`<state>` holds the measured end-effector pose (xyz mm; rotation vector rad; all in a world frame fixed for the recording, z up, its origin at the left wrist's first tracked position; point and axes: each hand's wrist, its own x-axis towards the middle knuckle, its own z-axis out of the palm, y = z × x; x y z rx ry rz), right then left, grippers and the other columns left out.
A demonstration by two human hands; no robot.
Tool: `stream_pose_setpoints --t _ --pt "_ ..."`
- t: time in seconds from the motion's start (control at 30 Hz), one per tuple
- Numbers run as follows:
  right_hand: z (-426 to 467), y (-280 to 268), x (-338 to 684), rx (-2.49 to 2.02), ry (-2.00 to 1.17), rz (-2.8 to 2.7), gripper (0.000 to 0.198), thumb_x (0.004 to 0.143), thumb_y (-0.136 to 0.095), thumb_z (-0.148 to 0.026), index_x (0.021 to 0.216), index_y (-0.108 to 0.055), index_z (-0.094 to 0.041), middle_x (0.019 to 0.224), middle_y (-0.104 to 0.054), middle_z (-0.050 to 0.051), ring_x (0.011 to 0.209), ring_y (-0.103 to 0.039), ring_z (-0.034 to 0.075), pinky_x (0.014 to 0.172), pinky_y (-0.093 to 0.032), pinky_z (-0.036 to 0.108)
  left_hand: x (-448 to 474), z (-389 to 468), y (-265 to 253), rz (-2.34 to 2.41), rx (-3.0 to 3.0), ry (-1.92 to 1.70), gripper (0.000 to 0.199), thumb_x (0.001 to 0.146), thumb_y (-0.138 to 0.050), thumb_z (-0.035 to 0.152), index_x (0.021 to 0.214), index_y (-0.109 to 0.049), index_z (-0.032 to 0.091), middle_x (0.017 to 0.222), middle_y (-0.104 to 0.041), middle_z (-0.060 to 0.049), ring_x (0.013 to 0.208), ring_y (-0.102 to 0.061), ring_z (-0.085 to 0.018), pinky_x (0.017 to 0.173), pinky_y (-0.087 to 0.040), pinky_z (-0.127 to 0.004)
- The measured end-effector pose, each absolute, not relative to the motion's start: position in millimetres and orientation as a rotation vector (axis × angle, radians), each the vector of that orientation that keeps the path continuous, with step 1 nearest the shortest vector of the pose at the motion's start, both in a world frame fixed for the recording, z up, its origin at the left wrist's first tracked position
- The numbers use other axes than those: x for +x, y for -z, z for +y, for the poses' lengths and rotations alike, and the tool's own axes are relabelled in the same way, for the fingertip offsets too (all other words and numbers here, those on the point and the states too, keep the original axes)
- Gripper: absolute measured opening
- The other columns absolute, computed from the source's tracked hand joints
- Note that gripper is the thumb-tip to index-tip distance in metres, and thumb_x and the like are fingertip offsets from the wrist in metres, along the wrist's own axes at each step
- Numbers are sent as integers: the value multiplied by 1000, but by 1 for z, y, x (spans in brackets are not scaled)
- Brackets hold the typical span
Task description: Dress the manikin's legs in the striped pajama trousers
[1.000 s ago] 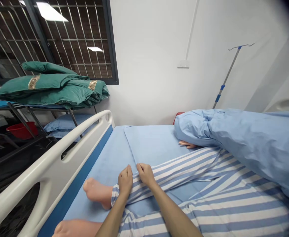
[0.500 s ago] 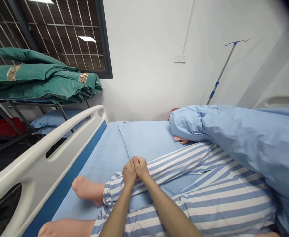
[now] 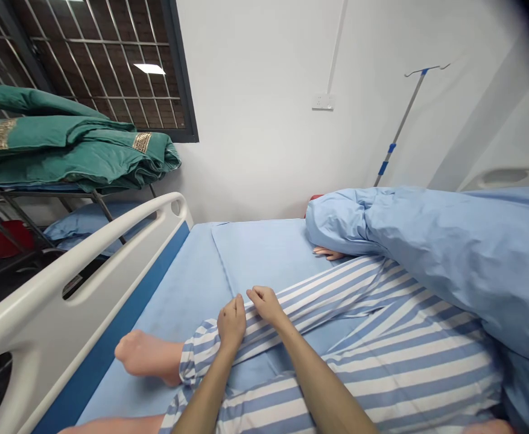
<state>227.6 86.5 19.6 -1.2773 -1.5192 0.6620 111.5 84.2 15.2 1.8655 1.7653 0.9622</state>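
My left hand (image 3: 231,322) is curled into a fist over the shin of the far leg, above the blue-and-white striped trousers (image 3: 336,286). Close beside it, a small gap away, my right hand (image 3: 265,304) is also closed in a fist over the same trouser leg. Nothing shows in either hand; the undersides of the fingers are hidden. The figure in these trousers lies on a light blue bed sheet (image 3: 178,289). Its far bare foot (image 3: 149,355) sticks out left of my hands, and the near foot is partly cut off below.
A light blue quilt (image 3: 449,241) covers the upper body, with a hand (image 3: 328,253) showing under its edge. The white bed end board (image 3: 105,259) stands at left. Beyond it, green folded bedding (image 3: 87,150) lies on a rack. An infusion pole (image 3: 402,123) rises behind the bed.
My hands were pressed together, one against the other; now they have parted into two separate fists over the same leg. The view has shifted slightly to the right.
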Motion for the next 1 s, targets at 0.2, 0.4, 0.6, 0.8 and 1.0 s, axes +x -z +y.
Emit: stream_pose_setpoints --t 0.2,0.4,0.6,0.8,1.0 --pt "89 -23 230 -1234 -700 -1370 37 77 -39 -39 49 -27 -18 50 -22 -6 49 -24 7 45 -21 21 135 94 -35 1605 1787 -1141 44 82 -25 40 50 -46 18 48 -49 0 50 -39 -10 52 -27 -23" --pt "91 -21 233 -1211 -745 -1187 35 77 -39 -40 50 -28 -19 49 -26 -5 48 -26 8 44 -25 21 167 84 -29 1723 1783 -1043 43 84 -25 39 71 -61 19 64 -61 -4 57 -49 -12 54 -28 -23" --pt "91 -20 232 -1207 -738 -1206 35 77 -40 -39 52 -28 -19 50 -26 -5 49 -27 8 45 -25 21 165 81 -24 1790 1840 -966 43 86 -24 36 76 -62 20 73 -65 -6 64 -53 -14 56 -26 -25" --pt "93 -26 247 -1322 -635 -1463 36 79 -38 -38 50 -29 -18 48 -25 -6 48 -27 7 46 -23 22 162 82 -26 1713 1826 -994 43 85 -23 34 71 -61 20 75 -65 -6 67 -52 -14 58 -26 -25" --pt "94 -20 262 -1535 -374 -1465 38 79 -38 -35 47 -27 -17 46 -23 -6 47 -25 7 48 -20 22 164 82 -22 1712 1790 -1031 44 85 -22 38 58 -52 19 64 -60 -4 60 -46 -12 57 -25 -25"
